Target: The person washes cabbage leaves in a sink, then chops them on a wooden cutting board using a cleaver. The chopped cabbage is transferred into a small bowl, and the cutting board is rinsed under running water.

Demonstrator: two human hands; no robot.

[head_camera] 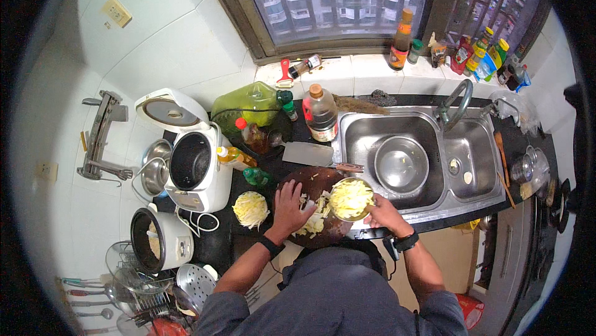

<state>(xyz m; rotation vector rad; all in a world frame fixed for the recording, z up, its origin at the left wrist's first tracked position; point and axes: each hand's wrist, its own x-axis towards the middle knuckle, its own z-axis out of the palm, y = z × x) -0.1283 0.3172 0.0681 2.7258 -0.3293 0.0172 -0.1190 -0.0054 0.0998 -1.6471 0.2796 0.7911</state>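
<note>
My right hand (384, 215) grips the rim of a round metal bowl (347, 218) heaped with pale yellow, shredded vegetable (351, 198). The bowl is over the right side of a dark round cutting board (321, 178). My left hand (291, 208) is spread over the board's left part, its fingers apart, beside loose shreds (313, 225); whether its palm touches any shreds is hidden. Left of the board, another heap of shreds (250, 209) fills a round container. Beyond the board lies a cleaver (308, 153), its wooden handle pointing right, towards the sink.
A double steel sink (344, 138) with a metal basin (401, 164) is at the right. An open rice cooker (216, 175), an oil bottle (236, 158), a green-capped bottle (257, 177) and a large sauce bottle (320, 115) stand left and behind the board. A faucet (456, 105) arches over the sink.
</note>
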